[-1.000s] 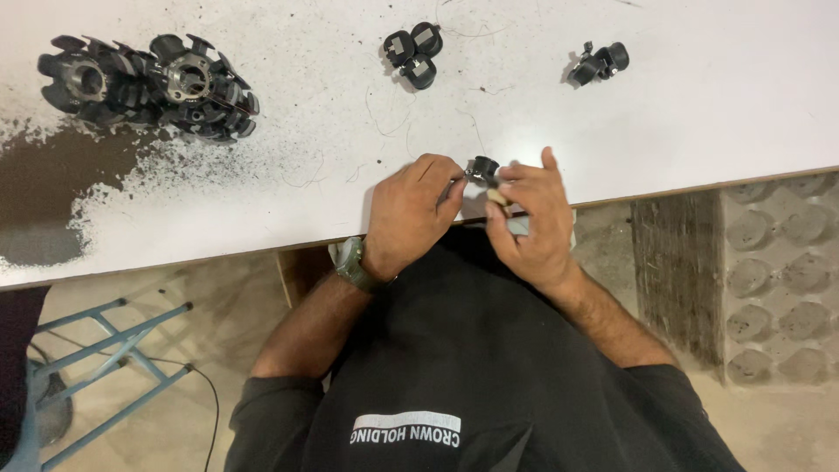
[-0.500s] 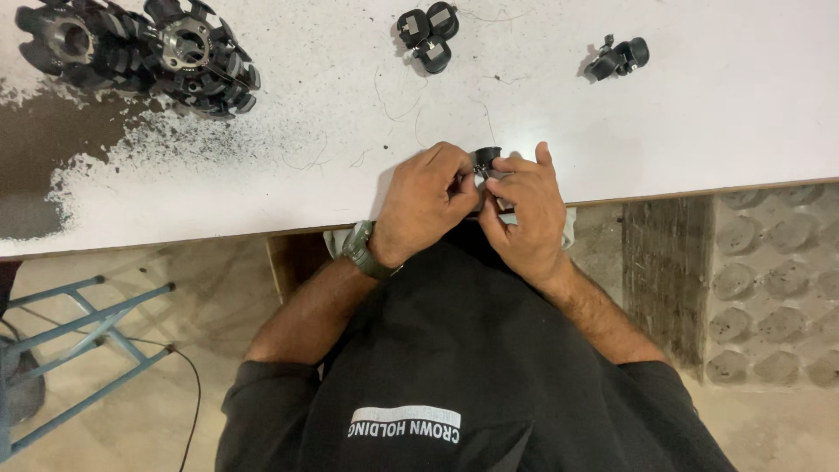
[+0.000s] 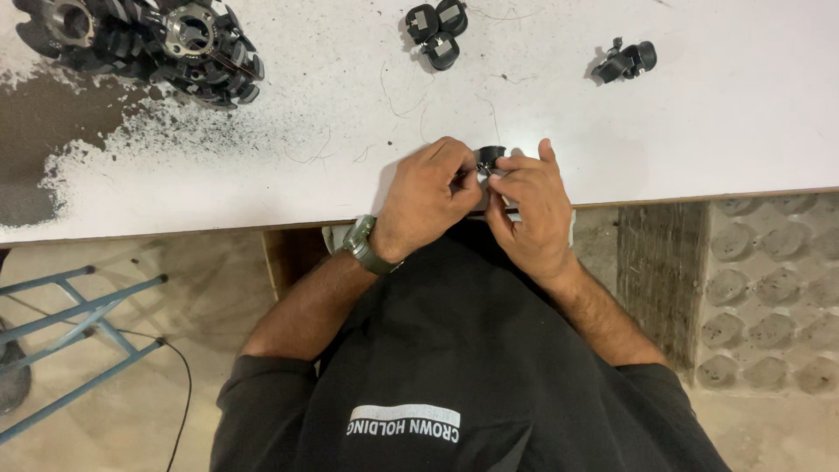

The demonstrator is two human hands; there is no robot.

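A small round black plastic part (image 3: pixel 489 157) sits at the near edge of the smooth white table (image 3: pixel 743 131), pinched between the fingertips of the left hand (image 3: pixel 426 199) and right hand (image 3: pixel 529 210). At 12 o'clock lies 1 cluster of 3 black caps (image 3: pixel 437 31); at 1 o'clock, 1 black clip (image 3: pixel 627 61); at 10 o'clock, 2 toothed metal hubs (image 3: pixel 140 39) beside dark gritty dust (image 3: pixel 52 131).

Worktop (image 3: pixel 717 114) white, marked at left with a dark grey-brown patch and black speckling. Small part (image 3: pixel 489 156) between left hand (image 3: pixel 428 201) and right hand (image 3: pixel 529 210) black. Clip pieces (image 3: pixel 437 31) and (image 3: pixel 625 61) black. Toothed metal parts (image 3: pixel 140 39) black with silver centres. Watch (image 3: pixel 363 245) olive green. Shirt (image 3: pixel 472 367) black with white lettering. Frame (image 3: pixel 70 332) blue.
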